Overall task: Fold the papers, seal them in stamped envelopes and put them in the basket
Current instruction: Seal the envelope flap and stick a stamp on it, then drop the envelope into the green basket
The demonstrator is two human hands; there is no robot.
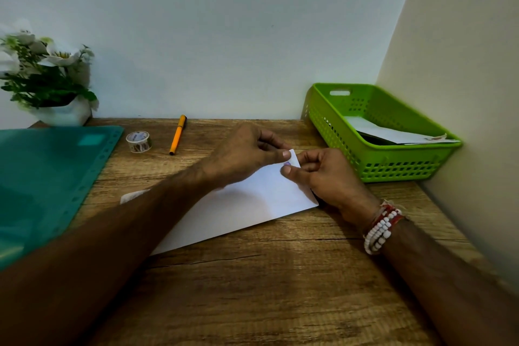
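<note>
**Both hands pinch a small slip over the envelope's far corner**

Nearest the camera, the wooden table [280,289] lies bare, with 2 forearms reaching in from the lower corners. The right wrist wears beaded bracelets [382,226] in white and red.

Beyond that, a white envelope [238,211] lies flat on the table, set at a slant, its left part hidden under the left forearm. At its far right corner the 2 hands meet. The left hand [247,152] and the right hand [328,174] each have a narrow grip, thumb against fingers, on 1 small white slip [293,159] with a purple mark at its lower edge; whether this is a stamp cannot be told for sure. The slip sits just above the envelope's corner. A small pale scrap [132,195] lies on the table beside the left forearm.

To the left, a teal plastic folder [47,177] covers that side of the table. Further back lie a roll of patterned tape [139,142] and an orange pen [177,135], near each other but apart.

At the far right, a green basket [393,168] stands in the corner against the wall, holding white envelopes [393,133]. At the far left, a white pot of white flowers [47,76] stands by the wall.
</note>
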